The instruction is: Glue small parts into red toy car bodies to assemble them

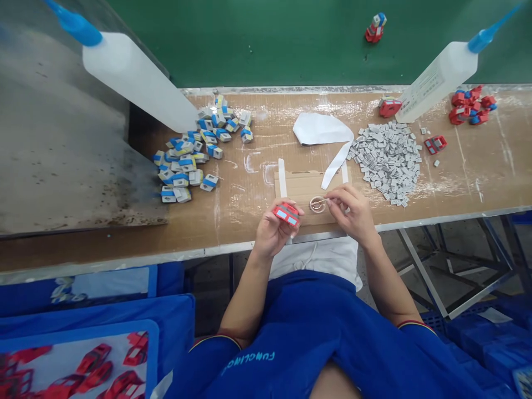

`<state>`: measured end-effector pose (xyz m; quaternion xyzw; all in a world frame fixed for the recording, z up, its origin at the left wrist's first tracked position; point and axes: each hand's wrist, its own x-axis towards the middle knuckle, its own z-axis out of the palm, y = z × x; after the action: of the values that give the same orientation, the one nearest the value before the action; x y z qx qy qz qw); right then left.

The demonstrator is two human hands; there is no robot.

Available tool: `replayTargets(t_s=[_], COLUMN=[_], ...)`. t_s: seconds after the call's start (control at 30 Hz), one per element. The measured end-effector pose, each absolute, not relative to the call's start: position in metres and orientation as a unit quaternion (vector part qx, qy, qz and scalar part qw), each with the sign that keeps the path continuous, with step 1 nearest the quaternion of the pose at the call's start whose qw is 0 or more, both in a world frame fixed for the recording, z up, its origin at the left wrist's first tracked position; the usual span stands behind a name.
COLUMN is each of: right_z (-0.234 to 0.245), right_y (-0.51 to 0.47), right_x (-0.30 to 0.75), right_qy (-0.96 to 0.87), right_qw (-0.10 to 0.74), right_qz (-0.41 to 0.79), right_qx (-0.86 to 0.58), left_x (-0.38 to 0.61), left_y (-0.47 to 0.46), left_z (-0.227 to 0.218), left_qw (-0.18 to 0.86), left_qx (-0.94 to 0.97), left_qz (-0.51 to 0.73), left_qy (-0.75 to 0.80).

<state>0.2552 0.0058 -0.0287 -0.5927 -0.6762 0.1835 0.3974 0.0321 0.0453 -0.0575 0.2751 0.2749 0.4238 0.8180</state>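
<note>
Red toy car (pixel 286 214): I'm seeing it resting in the left hand (pixel 268 233), thumb and fingers closing around its edges, pale-blue panels facing the camera.
Car feel: I'm guessing light, stiff plastic, maybe slippery; not looking very fragile.
Car hold: I'd be pinching the outer ends, keeping off the panels.
Thin stick (pixel 323 200): right hand (pixel 353 213) is pinching it, fingertips together.
Stick feel: I'm judging it light, possibly snapping if squeezed hard; I'd be gripping the rear end.
Round dish (pixel 318 211): sitting between both grips, under the stick's tip; contents I'm not making out.
Grey tiles (pixel 388 160): lying heaped beyond the right grip.
</note>
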Motion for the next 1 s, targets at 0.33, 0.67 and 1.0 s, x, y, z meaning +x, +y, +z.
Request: replayTargets(t_s=[0.33, 0.67, 1.0], right_z=[-0.032, -0.035, -0.043], right_y=[0.008, 0.007, 0.013], right_x=[0.248, 0.246, 0.237], right_qy=[-0.685, -0.659, -0.63], right_qw=[0.371, 0.451, 0.512], right_qz=[0.13, 0.182, 0.18], right_qx=[-0.614, -0.574, -0.555], left_x=[0.024, 0.024, 0.026], left_y=[0.044, 0.042, 0.039], left_z=[-0.062, -0.069, -0.067], left_qw=[0.82, 0.795, 0.788], left_qx=[0.29, 0.344, 0.336], left_qz=[0.418, 0.432, 0.441], left_qy=[0.262, 0.252, 0.266])
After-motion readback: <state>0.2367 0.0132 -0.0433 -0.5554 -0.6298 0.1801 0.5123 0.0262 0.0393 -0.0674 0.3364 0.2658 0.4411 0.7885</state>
